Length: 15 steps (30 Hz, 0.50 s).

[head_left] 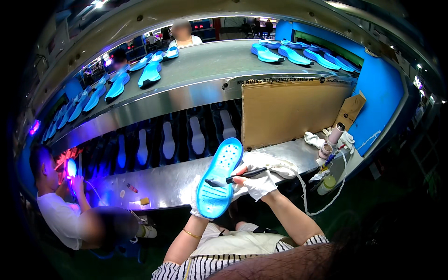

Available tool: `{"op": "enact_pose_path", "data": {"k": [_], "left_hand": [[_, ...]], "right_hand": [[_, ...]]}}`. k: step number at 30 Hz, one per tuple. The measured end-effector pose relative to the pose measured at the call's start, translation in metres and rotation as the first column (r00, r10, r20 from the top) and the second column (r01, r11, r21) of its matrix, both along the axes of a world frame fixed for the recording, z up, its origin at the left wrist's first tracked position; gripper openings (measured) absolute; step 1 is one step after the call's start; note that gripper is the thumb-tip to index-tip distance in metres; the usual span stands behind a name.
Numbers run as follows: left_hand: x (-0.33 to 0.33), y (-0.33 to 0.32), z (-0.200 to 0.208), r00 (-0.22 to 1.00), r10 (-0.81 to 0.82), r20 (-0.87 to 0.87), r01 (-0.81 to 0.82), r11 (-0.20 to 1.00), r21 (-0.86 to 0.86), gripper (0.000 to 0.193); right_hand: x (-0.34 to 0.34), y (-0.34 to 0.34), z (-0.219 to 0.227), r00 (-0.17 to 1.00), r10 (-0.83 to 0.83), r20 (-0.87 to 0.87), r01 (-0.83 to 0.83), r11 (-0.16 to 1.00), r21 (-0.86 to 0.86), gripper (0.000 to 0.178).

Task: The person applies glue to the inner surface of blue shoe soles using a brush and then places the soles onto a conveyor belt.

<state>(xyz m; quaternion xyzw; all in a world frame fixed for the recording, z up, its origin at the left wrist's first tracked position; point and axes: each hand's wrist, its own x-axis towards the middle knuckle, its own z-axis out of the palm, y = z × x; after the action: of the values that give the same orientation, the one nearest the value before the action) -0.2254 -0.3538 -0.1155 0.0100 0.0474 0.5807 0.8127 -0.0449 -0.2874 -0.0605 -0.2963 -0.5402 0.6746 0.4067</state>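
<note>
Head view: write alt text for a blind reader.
A gloved left hand holds a light-blue shoe sole while the gloved right hand holds a black brush-like tool over it. Beyond a metal bench, more blue soles lie on a grey belt.

Workshop in violet light (100,189)

A steel bench (170,186) is set below a raised grey-green deck (210,60), bounded on the right by a blue panel (380,98). The dark green floor (336,219) is dimly lit; the bench's left end is washed in violet. A white lamp (98,4) is seen overhead, far left.
</note>
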Motion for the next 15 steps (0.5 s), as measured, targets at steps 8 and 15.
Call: {"op": "enact_pose_path", "data": {"k": [8,15], "left_hand": [[-0.002,0.002,-0.007,0.991,-0.006,0.136,0.004,1.0,0.016,0.075],[-0.008,-0.002,-0.01,0.998,-0.067,-0.005,0.067,0.995,0.08,0.068]], "right_hand": [[0.004,-0.009,-0.002,0.99,0.137,0.015,-0.133,0.98,-0.15,0.017],[0.005,0.009,-0.015,0.973,0.219,0.072,-0.209,0.969,-0.129,0.014]]}}
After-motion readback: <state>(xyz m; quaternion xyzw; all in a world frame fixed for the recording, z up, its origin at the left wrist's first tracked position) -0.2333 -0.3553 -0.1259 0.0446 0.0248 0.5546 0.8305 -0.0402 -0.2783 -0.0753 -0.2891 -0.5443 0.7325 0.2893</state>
